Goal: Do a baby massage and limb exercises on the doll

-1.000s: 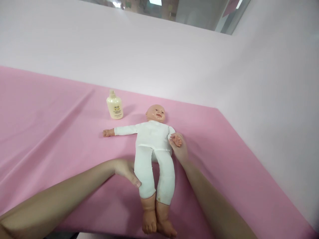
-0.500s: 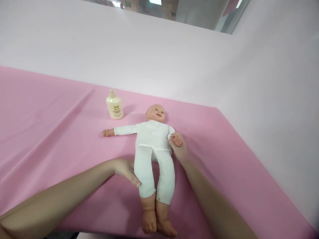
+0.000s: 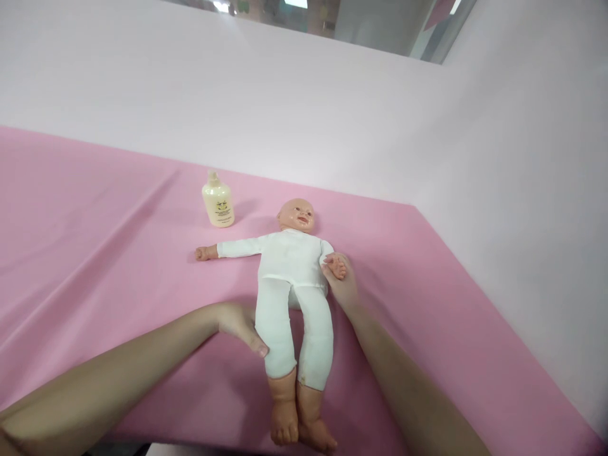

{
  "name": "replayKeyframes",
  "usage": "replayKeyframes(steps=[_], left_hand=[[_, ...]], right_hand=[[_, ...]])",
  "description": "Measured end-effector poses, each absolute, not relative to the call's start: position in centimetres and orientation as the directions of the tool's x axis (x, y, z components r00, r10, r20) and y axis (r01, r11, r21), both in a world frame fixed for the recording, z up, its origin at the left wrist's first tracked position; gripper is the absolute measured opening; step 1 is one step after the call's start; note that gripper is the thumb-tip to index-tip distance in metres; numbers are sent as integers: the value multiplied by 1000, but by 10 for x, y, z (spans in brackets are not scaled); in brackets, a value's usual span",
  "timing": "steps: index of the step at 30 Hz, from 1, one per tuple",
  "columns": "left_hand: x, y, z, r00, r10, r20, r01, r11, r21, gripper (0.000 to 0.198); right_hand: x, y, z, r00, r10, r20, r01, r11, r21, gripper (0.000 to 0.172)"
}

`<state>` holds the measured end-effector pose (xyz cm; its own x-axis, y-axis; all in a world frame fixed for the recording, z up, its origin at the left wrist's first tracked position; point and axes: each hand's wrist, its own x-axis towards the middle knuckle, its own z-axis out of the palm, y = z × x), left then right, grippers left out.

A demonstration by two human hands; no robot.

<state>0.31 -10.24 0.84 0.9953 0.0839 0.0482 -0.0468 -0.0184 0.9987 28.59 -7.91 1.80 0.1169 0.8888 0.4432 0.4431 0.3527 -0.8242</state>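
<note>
A baby doll (image 3: pixel 292 259) with a white cloth body lies on its back on a pink cloth (image 3: pixel 118 253), head away from me and feet toward the near edge. My left hand (image 3: pixel 242 326) is at the doll's leg on the left; the thumb rests on top of it, and the other fingers are hidden behind or under the leg. With my right hand (image 3: pixel 342 285) I hold the doll's arm on the right near its small hand; my fingers are mostly hidden there. The doll's other arm stretches out flat to the left.
A pale yellow pump bottle (image 3: pixel 219 204) with a printed label stands upright beyond the doll's outstretched arm. White walls (image 3: pixel 237 107) border the pink surface at the back and right. A window (image 3: pixel 370 25) is set high in the back wall.
</note>
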Motion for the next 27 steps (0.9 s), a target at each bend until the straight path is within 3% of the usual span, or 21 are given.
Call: replayKeyframes(steps=[27], left_hand=[[3, -101, 4, 995, 92, 46, -45, -17, 999, 46]], right_hand=[[286, -80, 19, 114, 890, 441, 456, 347, -819, 16]])
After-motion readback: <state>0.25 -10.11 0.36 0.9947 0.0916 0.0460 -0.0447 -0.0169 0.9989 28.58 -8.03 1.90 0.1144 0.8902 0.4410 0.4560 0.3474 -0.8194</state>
